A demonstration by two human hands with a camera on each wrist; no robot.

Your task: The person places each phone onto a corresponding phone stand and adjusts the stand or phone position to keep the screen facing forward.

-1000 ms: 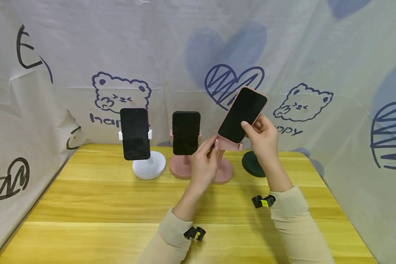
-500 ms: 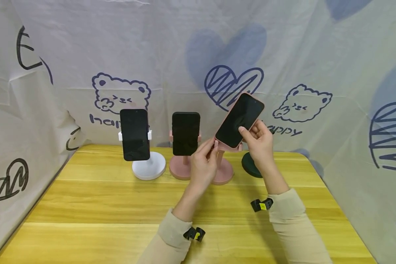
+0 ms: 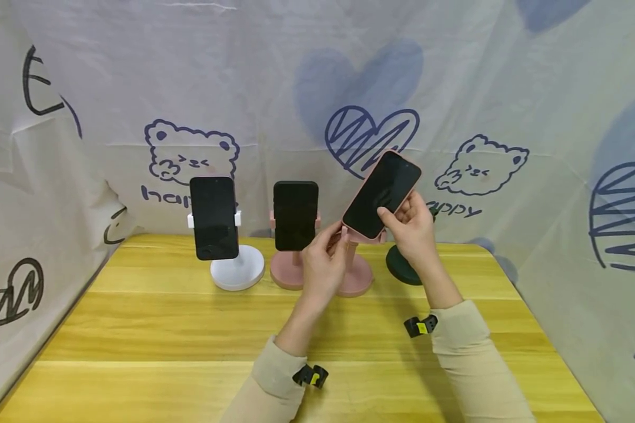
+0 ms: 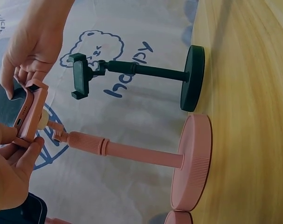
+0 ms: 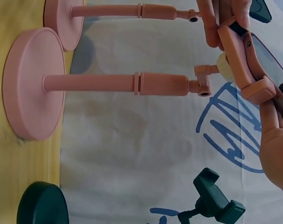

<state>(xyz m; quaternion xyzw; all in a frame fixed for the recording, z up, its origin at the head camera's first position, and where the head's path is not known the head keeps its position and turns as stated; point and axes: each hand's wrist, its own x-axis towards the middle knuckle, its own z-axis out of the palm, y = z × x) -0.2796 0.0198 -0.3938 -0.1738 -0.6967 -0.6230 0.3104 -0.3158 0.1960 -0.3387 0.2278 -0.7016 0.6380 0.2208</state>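
My right hand (image 3: 413,229) holds a smartphone (image 3: 383,194) in a pink case by its right side, thumb over the dark screen. The phone is tilted, its top leaning right, with its lower end at the clamp (image 5: 239,60) of a pink phone stand (image 4: 141,154). At the clamp's left end, my left hand (image 3: 324,264) pinches it between thumb and fingers. In the right wrist view the phone's case lies close along the clamp, between its end hooks. The stand's round base (image 3: 357,276) rests on the table.
To the left, a second pink stand (image 3: 286,270) and a white stand (image 3: 238,269) each carry a dark phone upright. A dark green stand (image 4: 155,71) with a bare clamp stands to the right. A printed cloth (image 3: 275,70) hangs behind the wooden table (image 3: 190,329).
My right hand has lowered the phone a little and leftward toward the pink clamp. My left hand keeps its place at the clamp's left end.
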